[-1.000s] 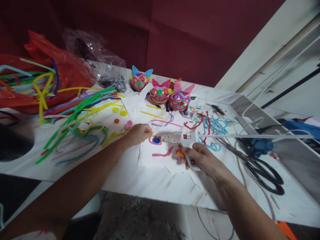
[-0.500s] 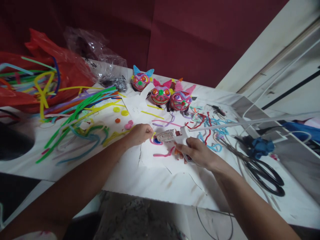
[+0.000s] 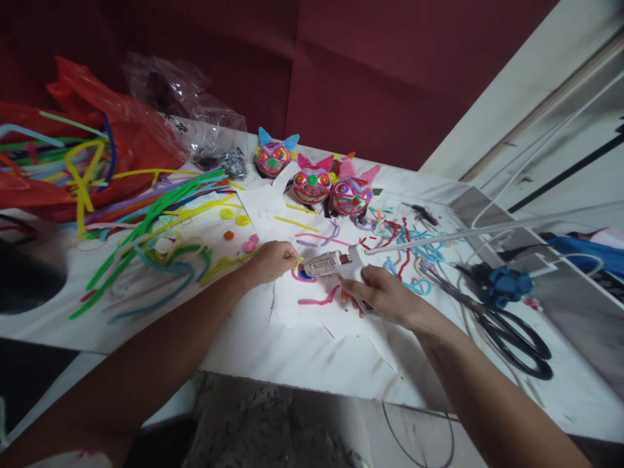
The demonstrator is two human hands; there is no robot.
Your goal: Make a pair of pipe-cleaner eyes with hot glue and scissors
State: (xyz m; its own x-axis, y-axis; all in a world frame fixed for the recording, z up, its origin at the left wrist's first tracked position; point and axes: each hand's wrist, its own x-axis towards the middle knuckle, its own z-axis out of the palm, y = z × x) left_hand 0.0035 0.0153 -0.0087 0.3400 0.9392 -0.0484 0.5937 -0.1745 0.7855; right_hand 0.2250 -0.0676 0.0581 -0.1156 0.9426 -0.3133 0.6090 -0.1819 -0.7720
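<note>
My left hand (image 3: pixel 275 263) is closed in a pinch on a small yellow pipe cleaner piece (image 3: pixel 299 261). A white hot glue gun (image 3: pixel 358 261) is gripped by my right hand (image 3: pixel 387 294), its nozzle pointing left at the yellow piece. Whether the tip touches it I cannot tell. A long translucent glue stick (image 3: pixel 429 240) runs out of the gun's back toward the right. Just below the nozzle lies a curled blue-and-pink pipe cleaner shape (image 3: pixel 307 277), partly covered by the gun. A loose pink pipe cleaner (image 3: pixel 318 301) rests nearer to me on the white paper.
Several pipe-cleaner animal heads (image 3: pixel 313 186) stand at the back. On the left are a red plastic bag (image 3: pixel 141 133), green pipe cleaners (image 3: pixel 158 218) and a clear bag (image 3: pixel 214 123). Large black-handled scissors (image 3: pixel 517 341) and blue scraps (image 3: pixel 424 244) lie to the right.
Very little differs. The glue gun has tilted slightly while its nozzle stays beside my left fingertips; the pinch on the yellow piece holds.
</note>
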